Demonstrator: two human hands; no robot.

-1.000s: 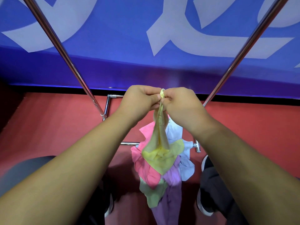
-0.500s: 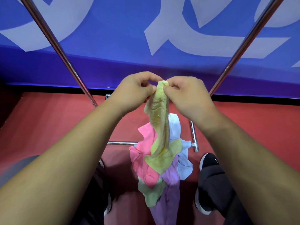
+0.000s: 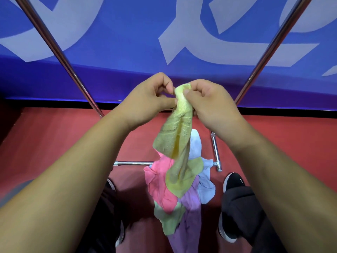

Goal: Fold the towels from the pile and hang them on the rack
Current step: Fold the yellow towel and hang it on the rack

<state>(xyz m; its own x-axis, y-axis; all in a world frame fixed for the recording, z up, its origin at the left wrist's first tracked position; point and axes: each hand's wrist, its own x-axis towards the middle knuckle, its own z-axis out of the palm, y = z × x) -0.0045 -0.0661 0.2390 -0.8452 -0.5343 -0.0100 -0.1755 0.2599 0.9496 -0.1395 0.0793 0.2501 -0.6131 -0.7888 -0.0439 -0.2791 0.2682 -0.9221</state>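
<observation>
A small yellow-green towel (image 3: 175, 137) hangs bunched in front of me, held at its top edge. My right hand (image 3: 211, 105) pinches that top corner between thumb and fingers. My left hand (image 3: 147, 99) pinches the towel's left edge just beside it, thumb and forefinger closed on the cloth. Below, on the red floor, lies the pile of towels (image 3: 164, 194): pink, pale blue, purple, green and another yellow-green one. The rack's two slanted chrome poles, the left one (image 3: 60, 53) and the right one (image 3: 269, 50), rise on either side of my hands.
The rack's chrome base bar (image 3: 133, 163) and right foot (image 3: 216, 152) rest on the red floor (image 3: 45, 136) behind the pile. My black shoes (image 3: 231, 181) stand on both sides of the pile. A blue banner with white shapes (image 3: 164, 30) covers the wall ahead.
The towel has been lifted off the pile and now hangs higher and wider. My hands have drawn slightly apart along its top edge.
</observation>
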